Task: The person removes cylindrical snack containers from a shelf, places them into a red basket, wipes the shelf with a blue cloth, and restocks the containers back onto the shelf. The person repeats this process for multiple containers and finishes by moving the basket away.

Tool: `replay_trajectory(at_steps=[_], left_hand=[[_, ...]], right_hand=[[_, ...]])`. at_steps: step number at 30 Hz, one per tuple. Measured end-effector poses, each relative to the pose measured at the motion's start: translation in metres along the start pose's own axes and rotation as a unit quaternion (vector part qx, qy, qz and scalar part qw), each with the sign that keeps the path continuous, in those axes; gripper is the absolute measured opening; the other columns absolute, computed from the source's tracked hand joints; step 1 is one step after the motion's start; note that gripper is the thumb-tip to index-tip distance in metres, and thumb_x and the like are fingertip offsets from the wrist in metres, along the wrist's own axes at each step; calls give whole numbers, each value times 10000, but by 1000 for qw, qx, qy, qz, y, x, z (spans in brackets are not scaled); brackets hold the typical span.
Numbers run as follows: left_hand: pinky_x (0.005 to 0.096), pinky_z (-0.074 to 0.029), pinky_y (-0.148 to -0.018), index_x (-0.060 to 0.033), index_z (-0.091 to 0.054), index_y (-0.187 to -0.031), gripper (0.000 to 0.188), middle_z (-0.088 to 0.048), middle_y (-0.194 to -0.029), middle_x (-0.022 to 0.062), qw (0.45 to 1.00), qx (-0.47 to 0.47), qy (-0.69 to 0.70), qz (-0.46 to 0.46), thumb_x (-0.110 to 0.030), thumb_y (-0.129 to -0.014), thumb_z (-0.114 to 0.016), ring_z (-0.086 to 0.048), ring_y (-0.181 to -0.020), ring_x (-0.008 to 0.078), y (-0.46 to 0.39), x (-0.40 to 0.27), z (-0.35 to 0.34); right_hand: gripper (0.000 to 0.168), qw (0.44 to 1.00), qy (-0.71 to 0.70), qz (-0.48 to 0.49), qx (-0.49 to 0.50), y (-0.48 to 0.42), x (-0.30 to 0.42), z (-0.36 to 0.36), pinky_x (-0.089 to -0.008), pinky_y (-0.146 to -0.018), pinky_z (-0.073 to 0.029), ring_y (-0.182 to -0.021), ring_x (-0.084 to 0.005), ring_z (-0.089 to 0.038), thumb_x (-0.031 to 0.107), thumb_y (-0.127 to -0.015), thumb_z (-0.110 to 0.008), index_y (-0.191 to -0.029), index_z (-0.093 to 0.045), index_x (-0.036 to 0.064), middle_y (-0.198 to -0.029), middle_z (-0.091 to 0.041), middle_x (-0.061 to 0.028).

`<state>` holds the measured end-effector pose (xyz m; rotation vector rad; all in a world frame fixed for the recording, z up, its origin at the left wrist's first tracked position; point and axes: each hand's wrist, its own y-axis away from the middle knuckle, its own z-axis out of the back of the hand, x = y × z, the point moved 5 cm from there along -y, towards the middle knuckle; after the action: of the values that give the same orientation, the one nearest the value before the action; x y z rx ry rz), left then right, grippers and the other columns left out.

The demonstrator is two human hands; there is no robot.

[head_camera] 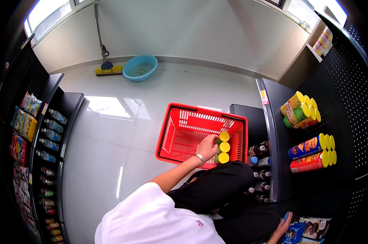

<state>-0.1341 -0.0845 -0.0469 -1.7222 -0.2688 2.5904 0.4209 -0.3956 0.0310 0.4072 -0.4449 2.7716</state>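
My left hand (207, 147), with a silver bracelet at its wrist, reaches into a red plastic shopping basket (160, 134) on the floor. Three canisters with yellow lids stand upright in a row along the basket's right side. My left fingers and thumb are around the side of the farthest canister (224, 136); the middle canister (224, 147) and the nearest canister (223, 158) are beside it. My right hand (282, 228) is low at the right, with a small blue cloth-like thing (284, 217) at its fingers. Beside that hand are a blue snack box (294, 232) and a box with dark biscuits pictured (314, 228).
On the right shelf (278, 88) stand green and yellow canisters (300, 110) and blue and red ones (309, 154); dark drink bottles (258, 149) are below. The left shelving holds water bottles (54, 125) and snack bags (23, 123). A sponge mop (107, 67) and blue basin (140, 67) are by the wall.
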Motion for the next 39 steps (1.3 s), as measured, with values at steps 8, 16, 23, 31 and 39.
replay_trajectory(at_steps=[8, 16, 23, 31, 39], left_hand=[[473, -507, -953, -48, -634, -1165, 389, -657, -1116, 202, 984, 96, -146, 44, -106, -780, -651, -622, -1081, 391, -2, 90, -17], [445, -466, -1046, 22, -525, -1304, 592, -599, -1249, 253, 962, 205, -174, 48, -170, -779, -720, -565, -1210, 399, -27, 73, -71], [434, -453, -1072, 42, -461, -1371, 806, -574, -1291, 261, 922, 313, -220, 62, -202, -709, -849, -540, -1246, 396, -30, 98, -119], [427, -500, -899, -186, -528, -1380, 774, -510, -1301, 184, 850, 338, -359, -187, -285, -687, -857, -532, -1203, 352, -12, 86, -154], [417, -478, -913, -86, -499, -1424, 561, -453, -1517, 100, 745, 394, -404, -355, -251, -892, -569, -554, -1199, 298, -1, 103, -182]], right_hand=[[427, 990, -88, -77, -79, -25, 93, 40, -411, -1113, -399, -1343, -343, -518, 70, -964, -566, -1378, -542, -33, -1435, -555, -210], [405, 979, -157, 130, -7, -137, 327, 51, -402, -1052, -469, -1211, -345, -629, -77, -837, -587, -1234, -640, -15, -1291, -653, -182], [415, 954, -126, 240, 124, -162, 359, -10, -431, -983, -509, -1148, -396, -631, -30, -821, -696, -1228, -619, -13, -1261, -641, -207], [422, 956, -176, 119, 203, -162, 327, -20, -431, -967, -519, -1116, -389, -644, -5, -824, -706, -1237, -615, -7, -1260, -641, -202], [409, 956, -140, 188, 176, -169, 320, -29, -429, -924, -535, -1069, -371, -653, 113, -871, -691, -1259, -600, 21, -1207, -654, -189]])
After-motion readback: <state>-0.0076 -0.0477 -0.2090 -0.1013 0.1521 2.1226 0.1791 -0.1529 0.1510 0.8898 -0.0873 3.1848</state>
